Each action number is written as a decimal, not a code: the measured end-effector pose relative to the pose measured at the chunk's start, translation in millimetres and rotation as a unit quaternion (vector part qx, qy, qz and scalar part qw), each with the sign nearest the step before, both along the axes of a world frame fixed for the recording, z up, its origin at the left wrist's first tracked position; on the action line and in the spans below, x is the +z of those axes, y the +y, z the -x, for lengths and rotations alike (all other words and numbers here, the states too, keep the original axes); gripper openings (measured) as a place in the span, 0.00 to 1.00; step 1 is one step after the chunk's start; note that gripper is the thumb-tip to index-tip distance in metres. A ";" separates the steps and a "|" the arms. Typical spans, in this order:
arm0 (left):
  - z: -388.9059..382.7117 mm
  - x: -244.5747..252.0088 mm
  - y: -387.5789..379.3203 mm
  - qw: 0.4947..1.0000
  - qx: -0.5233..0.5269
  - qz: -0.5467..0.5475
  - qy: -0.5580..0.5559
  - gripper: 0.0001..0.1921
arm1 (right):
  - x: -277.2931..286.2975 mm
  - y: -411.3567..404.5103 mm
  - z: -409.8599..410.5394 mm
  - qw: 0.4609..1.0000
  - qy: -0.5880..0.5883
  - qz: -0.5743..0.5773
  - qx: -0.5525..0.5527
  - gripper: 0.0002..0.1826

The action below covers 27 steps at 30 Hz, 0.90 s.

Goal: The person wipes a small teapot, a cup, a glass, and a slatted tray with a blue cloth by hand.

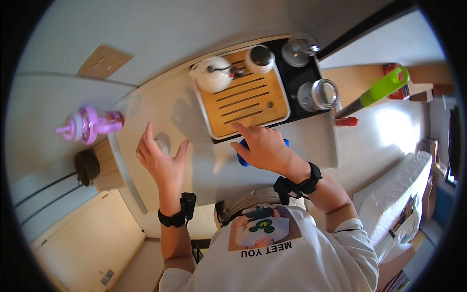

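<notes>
Over the left part of the white tabletop (204, 175), my left hand (162, 157) is raised with fingers and thumb apart, holding nothing. A small whitish round item (162, 145) shows partly behind it. My right hand (264, 148) is above a blue item (242, 152), mostly hidden under it; whether the hand touches or grips the item is unclear. Beyond the right hand lies a slatted bamboo tea tray (251, 106) with a white rim. A white teapot (213, 75) and a white jar with a dark top (260, 59) stand on its far part.
Right of the bamboo, a black tray section (308, 73) holds a glass vessel (296, 51) and a clear lidded container (318, 95). A purple bottle (89, 125) is at the left edge. A green handle (385, 87) rises beyond the table's right edge, near a red item (346, 121).
</notes>
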<state>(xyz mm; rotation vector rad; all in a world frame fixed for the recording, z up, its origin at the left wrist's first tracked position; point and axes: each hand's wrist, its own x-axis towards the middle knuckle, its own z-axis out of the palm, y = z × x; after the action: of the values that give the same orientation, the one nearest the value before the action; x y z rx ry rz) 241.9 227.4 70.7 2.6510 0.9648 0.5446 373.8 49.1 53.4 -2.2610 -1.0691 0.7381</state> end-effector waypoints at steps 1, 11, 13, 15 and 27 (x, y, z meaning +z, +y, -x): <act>16.0 -3.5 11.6 1.000 0.012 -0.002 0.002 0.44 | -0.9 5.6 6.5 1.000 0.002 -0.002 0.012 0.24; 86.5 -47.5 61.0 0.981 0.046 0.102 0.155 0.52 | -1.5 25.1 56.9 0.993 -0.012 0.062 0.101 0.24; 83.4 -57.0 71.1 0.980 0.013 0.105 0.167 0.45 | -1.1 21.3 61.6 0.990 -0.027 0.075 0.115 0.24; 82.0 -63.0 81.8 0.981 -0.003 0.100 0.167 0.41 | 0.1 14.5 64.1 0.991 -0.029 0.079 0.100 0.24; -42.9 -4.5 -70.9 0.907 -0.191 0.356 -0.122 0.25 | -11.1 -21.3 40.8 0.980 0.037 -0.104 -0.163 0.26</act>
<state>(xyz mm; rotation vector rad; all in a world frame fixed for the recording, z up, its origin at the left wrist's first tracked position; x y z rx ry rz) 284.8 156.5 66.3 1.9685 0.4243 0.3296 332.9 27.8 42.3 -2.1379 -0.6823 0.5416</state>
